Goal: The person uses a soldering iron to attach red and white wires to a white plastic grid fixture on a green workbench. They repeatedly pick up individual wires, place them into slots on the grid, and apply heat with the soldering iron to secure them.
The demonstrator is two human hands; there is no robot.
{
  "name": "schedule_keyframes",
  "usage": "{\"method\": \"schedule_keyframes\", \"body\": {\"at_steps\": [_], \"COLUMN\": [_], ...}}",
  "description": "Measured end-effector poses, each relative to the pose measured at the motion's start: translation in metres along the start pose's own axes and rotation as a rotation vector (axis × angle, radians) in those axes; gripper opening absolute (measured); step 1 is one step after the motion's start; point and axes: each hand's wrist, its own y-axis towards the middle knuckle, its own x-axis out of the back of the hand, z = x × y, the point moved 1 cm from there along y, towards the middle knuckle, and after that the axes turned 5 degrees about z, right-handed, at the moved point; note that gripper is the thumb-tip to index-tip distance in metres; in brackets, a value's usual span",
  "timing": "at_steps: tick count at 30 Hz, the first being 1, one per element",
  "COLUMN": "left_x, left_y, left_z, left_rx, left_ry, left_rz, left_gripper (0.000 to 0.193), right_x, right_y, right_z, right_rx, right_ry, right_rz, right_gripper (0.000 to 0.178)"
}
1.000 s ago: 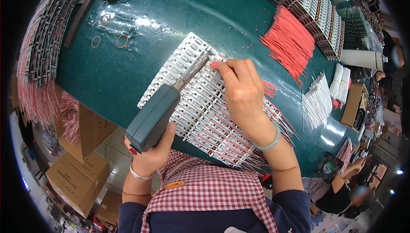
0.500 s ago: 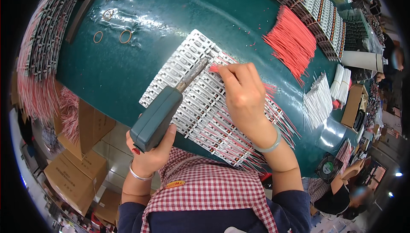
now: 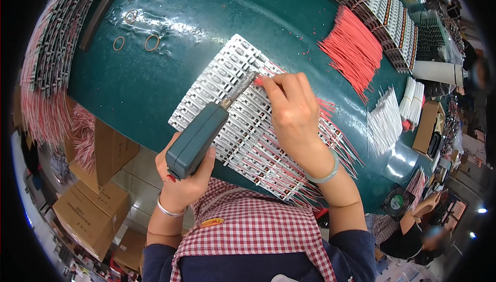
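My left hand is wrapped round a dark green soldering gun that slants up and to the right. Its metal tip ends right beside the fingertips of my right hand. Those fingers pinch a short bunch of red wires by the upper part of a white panel. The panel is made of rows of small narrow parts and lies at a slant on the table. Red and white wires stick out along its lower right side. My right hand covers part of the panel.
On the green table, a red wire pile and a white wire pile lie to the right. Stacked panels stand behind them. Rubber bands lie far left. Wired panels hang at the left edge, above cardboard boxes.
The soldering gun in my left hand has moved slightly up and to the right, bringing its tip closer to the red wires. My right hand has hardly moved.
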Motion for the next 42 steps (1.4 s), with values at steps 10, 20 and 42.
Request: {"method": "schedule_keyframes", "body": {"at_steps": [10, 20, 42], "left_x": [0.003, 0.007, 0.010], "left_y": [-0.017, -0.019, -0.022], "left_z": [0.005, 0.004, 0.006], "left_rx": [0.146, 0.059, 0.103], "left_ry": [-0.049, -0.009, -0.031], "left_rz": [-0.063, -0.093, -0.034], "left_gripper": [0.021, 0.024, 0.022], "right_x": [0.002, 0.001, -0.001], "right_y": [0.002, -0.006, -0.004], "right_z": [0.003, 0.007, 0.013], "right_rx": [0.002, 0.025, 0.024], "right_ry": [-0.028, 0.054, -0.002], "right_rz": [0.014, -0.043, -0.004], "right_gripper": [0.023, 0.033, 0.026]}}
